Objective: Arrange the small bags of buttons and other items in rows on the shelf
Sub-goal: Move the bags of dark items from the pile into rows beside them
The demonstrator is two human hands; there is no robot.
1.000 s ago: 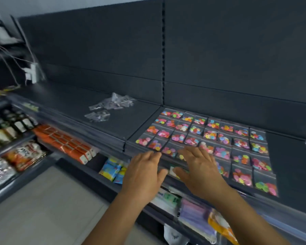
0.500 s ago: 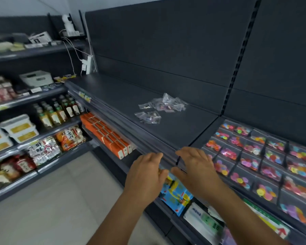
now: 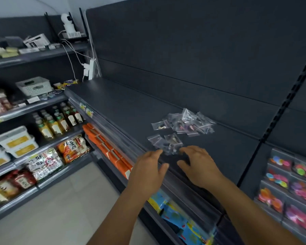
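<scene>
Reaching over the shelf (image 3: 124,110) edge, your left hand (image 3: 148,171) and right hand (image 3: 197,165) both hover with loose, straight fingers, holding nothing. The loose bags (image 3: 168,143) lie just ahead, between the two hands, nearest your right fingertips (image 3: 183,151). A bigger heap (image 3: 189,123) sits farther back, and the sorted button bags (image 3: 290,183) lie well off to your right.

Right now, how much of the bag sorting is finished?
Done: colourful button bags lie in neat rows on the right dark shelf section. In hand: nothing yet; the left hand and right hand reach toward the loose clear bags. Left: that whole heap is unsorted.
</scene>
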